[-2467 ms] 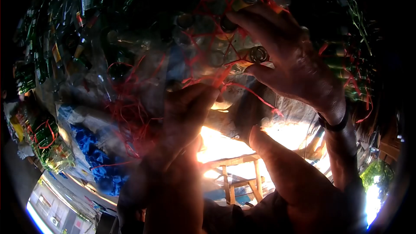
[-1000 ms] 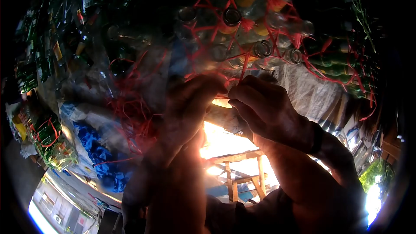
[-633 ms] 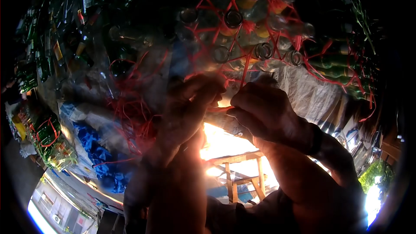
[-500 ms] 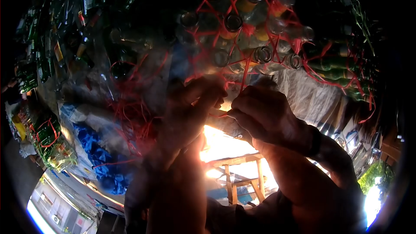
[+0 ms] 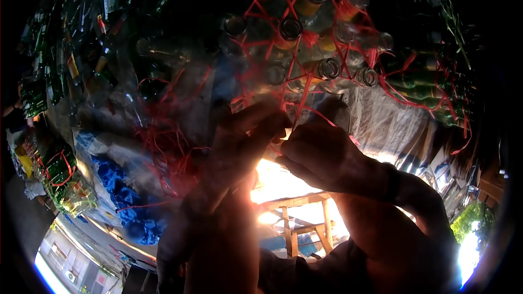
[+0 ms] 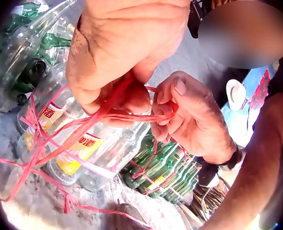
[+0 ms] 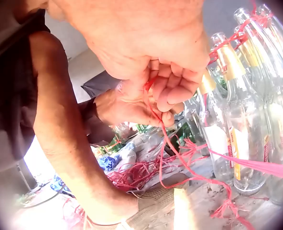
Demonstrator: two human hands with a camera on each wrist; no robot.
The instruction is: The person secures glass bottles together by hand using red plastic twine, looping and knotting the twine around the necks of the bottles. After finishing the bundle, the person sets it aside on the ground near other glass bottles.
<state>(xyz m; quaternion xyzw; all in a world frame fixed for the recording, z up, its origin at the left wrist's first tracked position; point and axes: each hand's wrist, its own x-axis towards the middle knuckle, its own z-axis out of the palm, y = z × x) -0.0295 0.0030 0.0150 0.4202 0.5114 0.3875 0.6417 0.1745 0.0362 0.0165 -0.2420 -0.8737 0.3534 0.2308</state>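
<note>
A standing bundle of clear glass bottles (image 7: pixel 227 108) with yellow labels is bound with red plastic twine (image 6: pixel 140 116). In the head view, both hands are close together on the near side of the bundle. My left hand (image 6: pixel 127 43) pinches the twine with curled fingers beside the bottles. Facing it, my right hand (image 6: pixel 196 117) grips the same twine, its fingers curled round a short taut length between the hands. From there strands run to the bottles, and a loose knotted twine end (image 7: pixel 225 208) hangs low. The right fingertips are partly hidden in the head view.
A tied bundle of green bottles (image 6: pixel 163 170) lies behind the right hand. Many green bottles (image 5: pixel 60 60) are piled at left. A tangle of red twine (image 5: pixel 163 141) and blue plastic (image 5: pixel 125 201) lie nearer. A wooden stool (image 5: pixel 297 201) and a mesh shoe (image 7: pixel 163 199) are close by.
The right hand has come down from over the bottle necks to the left hand and taken hold of the twine. Since half a second ago it has shifted slightly left; a strand now shows beyond it.
</note>
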